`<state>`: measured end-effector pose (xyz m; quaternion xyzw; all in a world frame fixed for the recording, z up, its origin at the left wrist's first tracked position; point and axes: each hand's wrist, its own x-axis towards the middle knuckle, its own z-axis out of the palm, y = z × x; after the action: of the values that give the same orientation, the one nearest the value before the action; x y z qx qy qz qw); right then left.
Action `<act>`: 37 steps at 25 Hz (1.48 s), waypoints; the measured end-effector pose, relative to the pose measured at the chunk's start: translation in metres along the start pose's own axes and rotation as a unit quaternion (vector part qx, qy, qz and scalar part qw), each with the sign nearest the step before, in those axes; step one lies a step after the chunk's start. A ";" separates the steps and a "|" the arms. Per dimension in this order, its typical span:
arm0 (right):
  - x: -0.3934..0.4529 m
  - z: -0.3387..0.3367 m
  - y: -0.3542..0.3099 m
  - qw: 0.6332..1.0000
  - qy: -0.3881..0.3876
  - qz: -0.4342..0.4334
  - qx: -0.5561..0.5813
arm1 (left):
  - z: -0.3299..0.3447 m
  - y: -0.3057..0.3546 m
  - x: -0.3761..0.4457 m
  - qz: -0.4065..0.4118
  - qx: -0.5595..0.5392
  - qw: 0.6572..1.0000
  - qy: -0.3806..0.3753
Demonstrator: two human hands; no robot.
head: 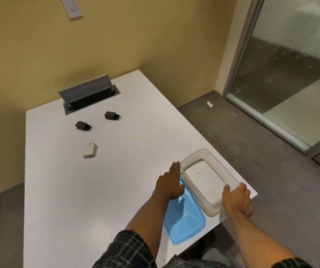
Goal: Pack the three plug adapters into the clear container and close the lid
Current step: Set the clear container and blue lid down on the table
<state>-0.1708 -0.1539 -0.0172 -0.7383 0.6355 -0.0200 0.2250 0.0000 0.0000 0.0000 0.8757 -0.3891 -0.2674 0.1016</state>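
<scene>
fingers of our right hand [236,200] grasp the near rim of the clear rectangular plastic container [209,178] at the white table's [58,190] edge — our left hand [169,183] hovers flat, fingers released, over the blue plastic lid [186,221]; two black plug adapters [81,125] [111,115] and a white plug adapter [90,150] lie well apart.

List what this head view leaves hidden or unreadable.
- Blue lid: its far end lies under the left hand.
- Clear container: near corner covered by the right hand.
- White adapter: markings too small.
- Open cable hatch: interior dark.
</scene>
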 end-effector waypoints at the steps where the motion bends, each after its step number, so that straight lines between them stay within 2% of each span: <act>1: 0.002 0.000 -0.001 1.000 -0.019 0.000 0.001 | 0.001 0.000 0.006 -0.009 -0.021 1.000 0.000; 4: 0.010 0.004 0.000 0.998 -0.062 0.004 0.002 | 0.000 0.000 0.023 -0.053 -0.095 0.994 -0.019; 7: 0.019 0.010 0.002 0.999 -0.044 -0.010 -0.002 | 0.000 0.006 0.034 -0.081 -0.170 0.982 -0.020; 11: 0.027 0.012 0.000 0.999 -0.026 -0.016 0.030 | -0.001 0.015 0.047 -0.100 -0.206 0.973 -0.004; 13: 0.031 0.010 -0.004 0.998 -0.005 -0.022 0.055 | -0.004 0.017 0.049 -0.107 -0.234 0.966 0.027; 16: 0.037 0.006 -0.015 0.992 0.029 -0.046 0.114 | -0.015 0.014 0.046 -0.083 -0.234 0.964 0.092; 20: 0.037 0.002 -0.045 0.977 0.044 -0.122 0.167 | -0.039 -0.005 0.034 -0.108 -0.140 0.970 0.164; 24: 0.023 0.005 -0.081 0.968 0.002 -0.184 0.169 | -0.056 -0.042 0.000 -0.135 -0.108 0.959 0.224; 30: -0.028 0.035 -0.119 0.939 -0.105 -0.288 0.155 | -0.053 -0.102 -0.082 -0.229 -0.099 0.936 0.247; 34: -0.064 0.055 -0.137 0.909 -0.196 -0.340 0.139 | -0.035 -0.124 -0.134 -0.304 -0.105 0.908 0.269; 37: -0.090 0.066 -0.142 0.883 -0.254 -0.375 0.121 | -0.017 -0.140 -0.165 -0.368 -0.113 0.887 0.256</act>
<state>-0.0349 -0.0353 -0.0026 -0.8684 0.2247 0.0079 0.4419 0.0057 0.2160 0.0245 0.9767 0.0338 -0.0939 0.1900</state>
